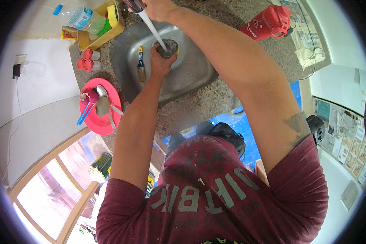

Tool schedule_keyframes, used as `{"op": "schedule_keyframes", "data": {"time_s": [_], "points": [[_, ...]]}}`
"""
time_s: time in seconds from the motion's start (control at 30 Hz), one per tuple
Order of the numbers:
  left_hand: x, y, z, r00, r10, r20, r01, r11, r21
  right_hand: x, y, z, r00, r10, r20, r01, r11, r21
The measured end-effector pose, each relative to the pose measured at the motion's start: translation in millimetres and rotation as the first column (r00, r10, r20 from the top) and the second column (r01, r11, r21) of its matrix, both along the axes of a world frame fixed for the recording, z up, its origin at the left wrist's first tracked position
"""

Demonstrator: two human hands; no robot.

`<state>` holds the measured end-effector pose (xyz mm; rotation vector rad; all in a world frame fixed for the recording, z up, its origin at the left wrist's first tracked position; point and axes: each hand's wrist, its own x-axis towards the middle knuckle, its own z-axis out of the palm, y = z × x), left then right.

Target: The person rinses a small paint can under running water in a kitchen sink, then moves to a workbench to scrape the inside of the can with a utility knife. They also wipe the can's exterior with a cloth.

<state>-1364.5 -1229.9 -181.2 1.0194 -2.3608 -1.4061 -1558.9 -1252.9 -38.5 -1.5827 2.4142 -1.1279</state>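
Note:
In the steel sink, my left hand is closed round a small round container, a cup or can with its open mouth up. A stream of water falls into it from the faucet. My right hand is up at the faucet, its fingers against it and partly cut off by the upper picture edge. A paintbrush with a yellow and blue handle lies in the sink, left of my left hand. What the container holds is hard to make out.
Left of the sink stand a yellow bin with a plastic bottle, several red-capped jars, and a red plate with spoons and other utensils. A red jug stands at right on the speckled counter.

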Motion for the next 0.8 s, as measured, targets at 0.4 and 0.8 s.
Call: {"op": "schedule_keyframes", "data": {"time_s": [0.4,0.8], "points": [[9,4,10,0.996,-0.053,-0.065,0.049,0.997,-0.062,-3,0,-3,0.999,0.022,-0.036,-0.024,0.999,-0.040],[12,4,8,1.000,0.012,-0.023,-0.016,0.990,-0.141,-6,-2,-10,0.995,0.011,-0.098,-0.014,1.000,-0.027]]}}
